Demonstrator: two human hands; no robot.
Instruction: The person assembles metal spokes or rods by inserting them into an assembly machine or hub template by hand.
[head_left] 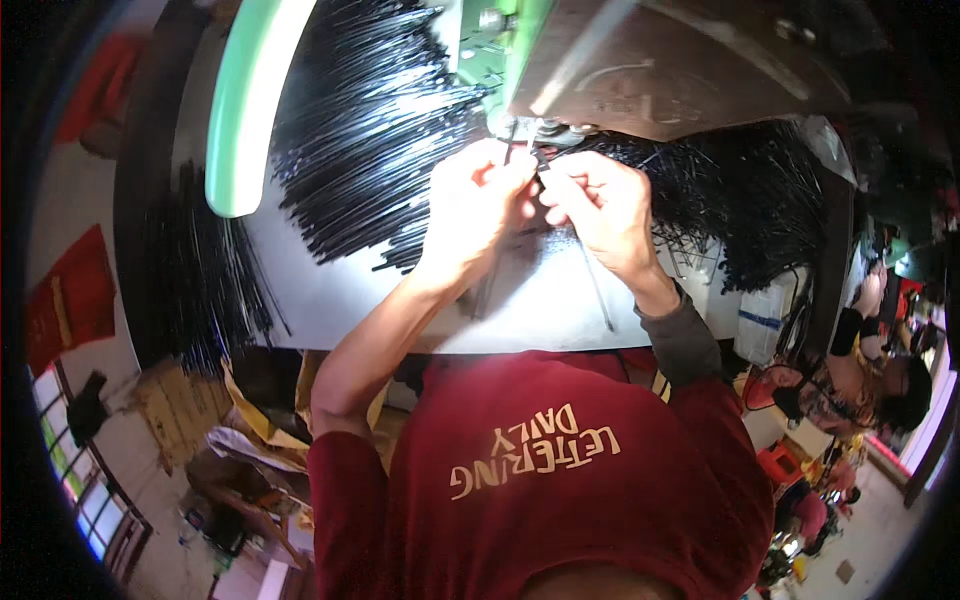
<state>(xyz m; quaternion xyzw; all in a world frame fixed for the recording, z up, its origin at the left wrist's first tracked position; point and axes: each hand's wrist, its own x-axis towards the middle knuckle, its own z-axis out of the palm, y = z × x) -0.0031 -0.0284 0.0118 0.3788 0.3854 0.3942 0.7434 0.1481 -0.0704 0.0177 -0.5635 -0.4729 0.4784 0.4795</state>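
Note:
Both my hands meet at the working point of a green machine (525, 45), right under its metal tooling (560, 132). The fingers of my left hand (468, 205) are pinched around a thin black wire at the tooling; strong glare washes out much of this hand. My right hand (605, 205) is closed in a pinch on another thin black wire (592, 275), whose tail hangs down toward the table's near edge. The fingertips hide the exact wire ends. A large pile of black wires (370, 150) lies just left of my left hand.
More black wires (740, 200) are heaped to the right, and a bundle (205, 270) hangs over the left side of the white table (400, 320). A bright green-white lamp (245, 130) hangs at upper left. A brown metal cover (680, 70) juts above my right hand. People sit at right.

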